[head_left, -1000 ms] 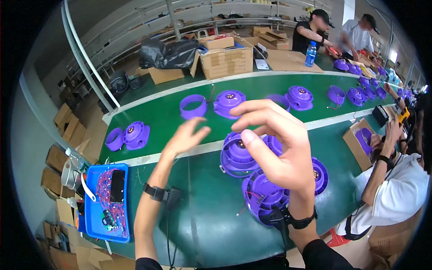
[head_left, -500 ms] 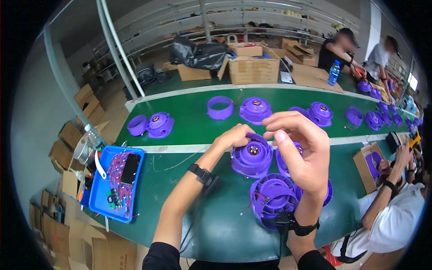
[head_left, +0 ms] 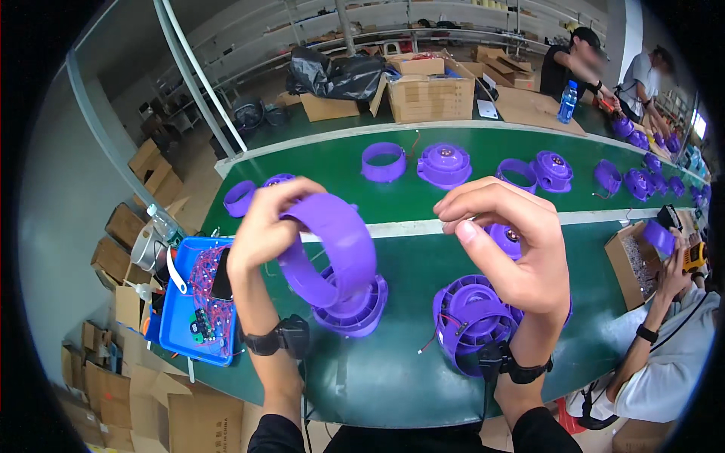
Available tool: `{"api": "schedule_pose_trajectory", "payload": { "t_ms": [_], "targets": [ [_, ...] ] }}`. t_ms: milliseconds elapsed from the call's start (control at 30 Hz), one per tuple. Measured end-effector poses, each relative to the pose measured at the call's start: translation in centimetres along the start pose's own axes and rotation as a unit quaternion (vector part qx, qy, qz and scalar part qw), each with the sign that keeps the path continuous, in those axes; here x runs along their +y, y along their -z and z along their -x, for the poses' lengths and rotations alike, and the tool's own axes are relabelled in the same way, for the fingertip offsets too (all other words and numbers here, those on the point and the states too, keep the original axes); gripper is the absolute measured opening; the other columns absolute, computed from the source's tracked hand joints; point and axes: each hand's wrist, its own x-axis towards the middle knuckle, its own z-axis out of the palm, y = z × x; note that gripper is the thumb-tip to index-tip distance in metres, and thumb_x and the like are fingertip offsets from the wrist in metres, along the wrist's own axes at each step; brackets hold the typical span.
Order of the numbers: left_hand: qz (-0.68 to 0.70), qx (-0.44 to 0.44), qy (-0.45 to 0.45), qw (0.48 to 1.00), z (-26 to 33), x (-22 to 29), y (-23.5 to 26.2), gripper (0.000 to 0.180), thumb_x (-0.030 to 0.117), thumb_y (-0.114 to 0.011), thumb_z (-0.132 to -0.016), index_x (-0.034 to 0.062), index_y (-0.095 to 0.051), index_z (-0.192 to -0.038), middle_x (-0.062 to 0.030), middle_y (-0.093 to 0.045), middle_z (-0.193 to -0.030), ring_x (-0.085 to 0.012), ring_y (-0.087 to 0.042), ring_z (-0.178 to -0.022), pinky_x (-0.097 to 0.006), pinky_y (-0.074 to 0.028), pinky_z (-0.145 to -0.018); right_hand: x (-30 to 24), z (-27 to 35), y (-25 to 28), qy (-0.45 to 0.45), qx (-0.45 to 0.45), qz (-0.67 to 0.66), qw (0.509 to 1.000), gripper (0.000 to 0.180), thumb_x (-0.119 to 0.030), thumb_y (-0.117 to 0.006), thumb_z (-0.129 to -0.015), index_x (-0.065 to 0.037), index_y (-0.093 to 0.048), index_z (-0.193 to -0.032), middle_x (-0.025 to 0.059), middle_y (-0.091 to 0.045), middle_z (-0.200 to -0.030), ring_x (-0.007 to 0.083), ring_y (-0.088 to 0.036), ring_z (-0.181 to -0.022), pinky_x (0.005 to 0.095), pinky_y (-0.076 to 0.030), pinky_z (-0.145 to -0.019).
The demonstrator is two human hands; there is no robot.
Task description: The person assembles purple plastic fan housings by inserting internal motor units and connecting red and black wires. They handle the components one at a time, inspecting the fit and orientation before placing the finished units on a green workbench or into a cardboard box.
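My left hand [head_left: 264, 226] grips the upper rim of a purple plastic ring [head_left: 349, 238], which is held tilted. Below and partly behind the ring, a round purple slotted housing [head_left: 355, 321] rests on the green table; whether they touch is hard to tell. My right hand [head_left: 517, 241] hovers in front of another purple housing [head_left: 504, 240] with a shiny centre. Its fingers are curved, the thumb stands apart, and nothing shows between them. Just nearer lie purple slotted parts [head_left: 472, 309] with a thin red wire, partly hidden by my right wrist.
At left is a blue tray [head_left: 172, 321] with wires and a black device. Purple rings and housings [head_left: 444, 164] stand along the far green strip [head_left: 302, 162]. A co-worker's hand [head_left: 672, 275] works by a cardboard box [head_left: 623, 268] at right. Two people stand at far right.
My left hand has moved left with the purple ring now raised and tilted. The slotted housing is now farther left and nearer. My right hand keeps nearly the same pose.
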Motion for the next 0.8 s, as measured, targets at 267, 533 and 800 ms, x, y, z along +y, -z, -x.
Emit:
{"api": "schedule_pose_trajectory", "payload": {
  "t_ms": [267, 533, 800],
  "targets": [
    [-0.054, 0.319, -0.005, 0.946, 0.4, -2.1, 0.2, 0.028, -0.010, -0.050, -0.076, -0.0013, -0.064, -0.098, -0.0109, -0.066, -0.079, -0.0188, -0.064, -0.074, -0.029, -0.049, -0.070, 0.7, -0.1, -1.7, -0.058, -0.031, 0.034, 0.997, 0.012, 0.001, -0.062, -0.083, 0.003, -0.068, -0.094, 0.0103, -0.068, -0.088, 0.0159, -0.065, -0.075, 0.0270, -0.052, -0.062],
    [-0.151, 0.180, 0.025, 0.972, 0.8, -7.5, 1.9, 0.034, -0.004, -0.046, -0.076, 0.0000, -0.065, -0.104, -0.0206, -0.067, -0.089, -0.0313, -0.067, -0.083, -0.042, -0.054, -0.077, 0.2, -0.2, -3.3, -0.074, -0.062, 0.041, 0.994, 0.014, 0.001, -0.062, -0.082, 0.002, -0.068, -0.094, 0.0110, -0.068, -0.093, 0.0153, -0.065, -0.079, 0.0259, -0.051, -0.067],
    [0.015, 0.508, -0.127, 0.852, 1.0, -0.9, 0.8, 0.023, -0.007, -0.041, -0.084, -0.0028, -0.057, -0.101, -0.0087, -0.062, -0.077, -0.0137, -0.060, -0.062, -0.028, -0.050, -0.059, -0.1, -0.2, -4.0, -0.163, -0.014, -0.053, 0.985, 0.043, -0.014, -0.060, -0.092, 0.001, -0.050, -0.130, 0.0145, -0.063, -0.112, 0.0173, -0.062, -0.095, 0.0288, -0.052, -0.080]
  ]
}}
